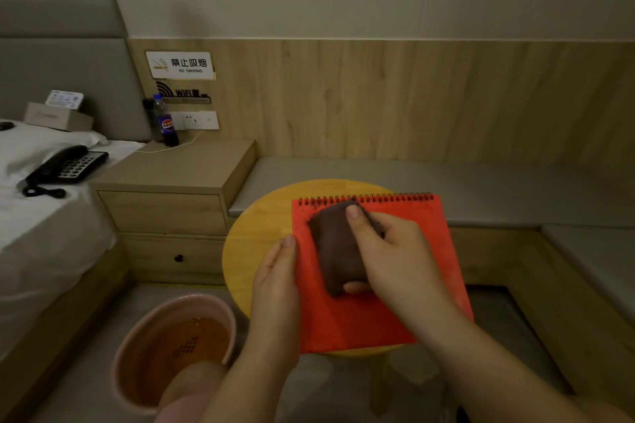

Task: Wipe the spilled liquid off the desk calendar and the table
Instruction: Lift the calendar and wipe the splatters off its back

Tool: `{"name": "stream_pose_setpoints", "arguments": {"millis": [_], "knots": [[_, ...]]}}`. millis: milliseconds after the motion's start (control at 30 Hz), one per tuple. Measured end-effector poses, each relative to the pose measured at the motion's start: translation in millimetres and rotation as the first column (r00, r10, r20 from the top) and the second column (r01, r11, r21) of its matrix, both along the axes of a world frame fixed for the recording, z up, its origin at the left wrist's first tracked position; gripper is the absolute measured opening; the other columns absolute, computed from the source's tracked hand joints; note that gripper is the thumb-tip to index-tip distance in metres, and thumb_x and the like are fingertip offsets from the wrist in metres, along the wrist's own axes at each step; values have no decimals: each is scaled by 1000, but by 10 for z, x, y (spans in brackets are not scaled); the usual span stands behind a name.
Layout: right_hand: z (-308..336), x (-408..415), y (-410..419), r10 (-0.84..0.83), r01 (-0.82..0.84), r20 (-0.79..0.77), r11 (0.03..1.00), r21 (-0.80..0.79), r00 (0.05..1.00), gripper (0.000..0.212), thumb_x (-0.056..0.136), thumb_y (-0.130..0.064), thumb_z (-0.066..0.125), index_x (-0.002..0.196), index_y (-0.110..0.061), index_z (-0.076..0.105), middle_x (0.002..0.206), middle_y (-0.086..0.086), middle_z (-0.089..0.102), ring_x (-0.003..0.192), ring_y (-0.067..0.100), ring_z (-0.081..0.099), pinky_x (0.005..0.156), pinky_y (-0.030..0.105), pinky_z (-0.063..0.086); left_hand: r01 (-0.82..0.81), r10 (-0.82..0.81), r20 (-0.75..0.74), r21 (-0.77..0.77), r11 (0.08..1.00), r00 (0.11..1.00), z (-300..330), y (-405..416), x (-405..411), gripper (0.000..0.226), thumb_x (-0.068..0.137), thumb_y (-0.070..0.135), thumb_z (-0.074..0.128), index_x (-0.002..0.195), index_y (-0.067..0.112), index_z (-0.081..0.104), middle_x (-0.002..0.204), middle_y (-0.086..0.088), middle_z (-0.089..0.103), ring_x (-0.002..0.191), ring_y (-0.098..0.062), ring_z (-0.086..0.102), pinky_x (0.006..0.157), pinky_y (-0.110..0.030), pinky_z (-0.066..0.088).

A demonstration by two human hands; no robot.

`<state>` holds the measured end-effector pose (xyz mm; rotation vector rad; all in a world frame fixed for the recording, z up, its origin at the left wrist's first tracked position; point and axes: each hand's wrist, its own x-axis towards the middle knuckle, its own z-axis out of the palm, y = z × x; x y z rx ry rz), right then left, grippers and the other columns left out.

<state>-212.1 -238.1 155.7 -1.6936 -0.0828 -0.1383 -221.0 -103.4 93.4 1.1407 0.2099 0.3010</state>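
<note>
red desk calendar (pixel 371 312) lay flat on the round yellow counter (pixel 261 216) | left hand (pixel 275 285) flat on its edge, fingers together, so it wouldn't slide | right hand (pixel 395 257) fingers clamped round brown cloth (pixel 335 247), pressed near the spiral | wall sign (pixel 179 64) read "NO SMOKING", plus "WIFI"

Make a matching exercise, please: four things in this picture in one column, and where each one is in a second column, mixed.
Things:
1. brown cloth
2. red desk calendar
3. cola bottle
4. pink basin

Places:
a. on the floor, beside the round table
b. under the right hand
c. on the nightstand
d. flat on the round table

Pairs: 1-b, 2-d, 3-c, 4-a
</note>
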Motion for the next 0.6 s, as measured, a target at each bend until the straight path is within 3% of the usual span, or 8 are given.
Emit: {"name": "stream_pose_setpoints", "arguments": {"millis": [100, 200, 333, 400, 467, 533, 600], "knots": [[42, 54, -207, -48, 48, -8, 998, 30, 999, 25, 98, -49, 60, 85, -35, 77, 75, 0, 78, 62, 18, 77, 48, 41, 62, 22, -22, -1, 10, 1000, 1000, 6, 15, -24, 22, 106, 33, 52, 92, 31, 70, 71, 30, 75, 65, 13, 69, 48, -6, 49], [87, 80, -455, -121, 122, -13, 991, 52, 993, 26, 99, -45, 61, 82, -36, 78, 76, -2, 78, 63, 16, 77, 46, 37, 61, 11, -11, -29, -4, 1000, 1000, -9, 57, -16, 20, 104, 40, 54, 97, 33, 72, 80, 28, 78, 69, 12, 71, 50, -11, 52], [128, 104, -811, -213, 217, -48, 973, 74, 976, 33, 100, -39, 61, 82, -16, 75, 75, 0, 79, 61, 17, 77, 42, 30, 58, -23, 23, -89, -1, 1000, 996, -5, 107, -12, 26, 103, 45, 55, 105, 31, 77, 93, 17, 81, 80, 0, 75, 61, -22, 59], [137, 104, -951, -239, 242, -53, 967, 80, 970, 28, 101, -38, 61, 85, -18, 73, 74, 2, 79, 62, 16, 77, 41, 29, 57, -46, 44, -113, -13, 999, 993, 20, 132, -26, 31, 101, 49, 56, 117, 30, 75, 112, 3, 80, 101, -17, 75, 83, -38, 62], [140, 104, -1058, -241, 243, -34, 965, 98, 970, 26, 100, -37, 62, 83, -21, 74, 75, 3, 78, 65, 16, 78, 42, 29, 58, -59, 55, -119, -30, 998, 991, 32, 142, -37, 39, 100, 51, 57, 129, 29, 70, 127, -5, 73, 114, -28, 69, 101, -55, 53], [162, 113, -1126, -209, 206, 38, 976, 65, 977, 23, 98, -35, 66, 79, -29, 78, 79, 0, 80, 69, 15, 78, 45, 29, 59, -65, 64, -116, -7, 998, 991, 41, 153, -35, 38, 100, 52, 56, 128, 31, 70, 126, -3, 74, 114, -27, 69, 99, -53, 53], [216, 134, -1169, -166, 173, 191, 985, -23, 967, 19, 93, -30, 72, 79, -40, 79, 82, -9, 80, 75, 11, 78, 53, 24, 60, -66, 70, -115, 40, 997, 991, 40, 163, -25, 31, 102, 50, 54, 123, 36, 73, 119, 5, 76, 106, -16, 72, 83, -38, 58]]}}
